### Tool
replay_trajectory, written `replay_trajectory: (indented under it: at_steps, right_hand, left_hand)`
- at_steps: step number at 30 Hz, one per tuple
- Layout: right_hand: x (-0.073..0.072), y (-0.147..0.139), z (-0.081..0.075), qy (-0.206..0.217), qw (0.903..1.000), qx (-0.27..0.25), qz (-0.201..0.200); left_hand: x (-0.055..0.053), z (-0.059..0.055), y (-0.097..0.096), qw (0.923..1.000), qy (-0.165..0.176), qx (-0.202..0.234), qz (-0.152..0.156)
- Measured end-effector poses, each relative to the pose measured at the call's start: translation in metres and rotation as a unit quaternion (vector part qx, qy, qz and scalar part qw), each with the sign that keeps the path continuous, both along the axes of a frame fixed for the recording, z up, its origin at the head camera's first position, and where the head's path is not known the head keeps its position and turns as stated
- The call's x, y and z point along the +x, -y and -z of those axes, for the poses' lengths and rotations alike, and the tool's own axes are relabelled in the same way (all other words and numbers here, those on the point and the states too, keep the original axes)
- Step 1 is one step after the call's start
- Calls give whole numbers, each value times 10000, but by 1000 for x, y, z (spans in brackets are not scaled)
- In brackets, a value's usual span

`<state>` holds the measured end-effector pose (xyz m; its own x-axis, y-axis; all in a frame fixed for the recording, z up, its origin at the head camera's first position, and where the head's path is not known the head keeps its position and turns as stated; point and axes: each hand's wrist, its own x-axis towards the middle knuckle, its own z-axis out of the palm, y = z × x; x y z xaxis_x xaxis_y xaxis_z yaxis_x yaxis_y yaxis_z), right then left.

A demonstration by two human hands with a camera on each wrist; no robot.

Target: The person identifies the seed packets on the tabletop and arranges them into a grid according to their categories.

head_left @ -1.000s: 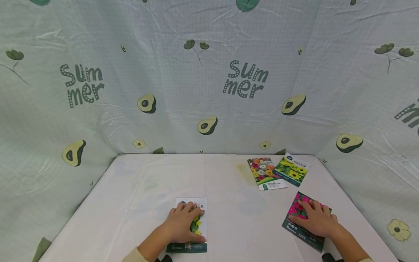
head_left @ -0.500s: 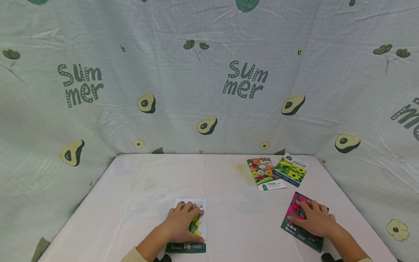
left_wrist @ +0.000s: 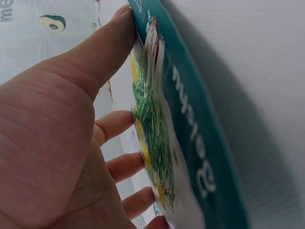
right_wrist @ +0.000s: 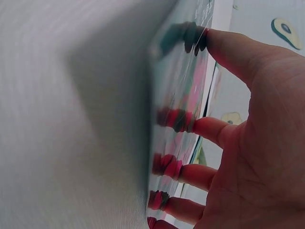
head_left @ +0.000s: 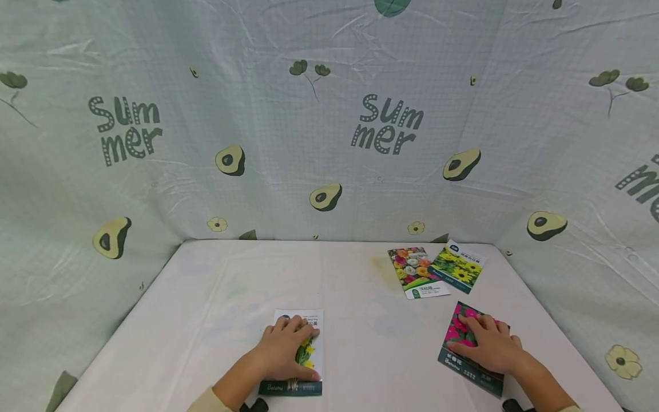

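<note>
My left hand [head_left: 283, 350] rests on a white flower seed packet [head_left: 311, 357] with yellow blooms and a dark teal band, near the front of the table. In the left wrist view its thumb and spread fingertips touch the face of that packet [left_wrist: 157, 114]. Towards the front right, my right hand [head_left: 491, 346] lies over a pink-flowered seed packet [head_left: 465, 366], which is turned at a slant. The right wrist view has the fingertips pressing on the glossy front of this packet [right_wrist: 176, 119], where they are reflected. Both palms stand off the packets.
Further back on the right, a packet with multicoloured flowers [head_left: 412, 269] is partly overlapped by one with yellow daisies [head_left: 463, 269]. A white cloth covers the table [head_left: 231, 286]. Patterned sheeting [head_left: 278, 131] rises behind and along both sides.
My right hand and the pink-flowered packet under it have slid a little to the left. The left hand and its packet stay nearly in place. The two packets at the back are unmoved.
</note>
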<state>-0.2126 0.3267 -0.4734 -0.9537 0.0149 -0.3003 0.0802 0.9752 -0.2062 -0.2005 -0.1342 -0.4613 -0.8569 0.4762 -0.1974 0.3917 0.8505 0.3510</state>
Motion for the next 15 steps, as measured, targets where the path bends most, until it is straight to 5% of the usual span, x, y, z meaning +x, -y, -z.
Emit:
replay_trajectory:
  at_steps: [15]
  right_hand:
    - [-1,4,0,-48,9999,-11,-142]
  left_hand:
    - [-2,6,0,9999,-92,62,-58]
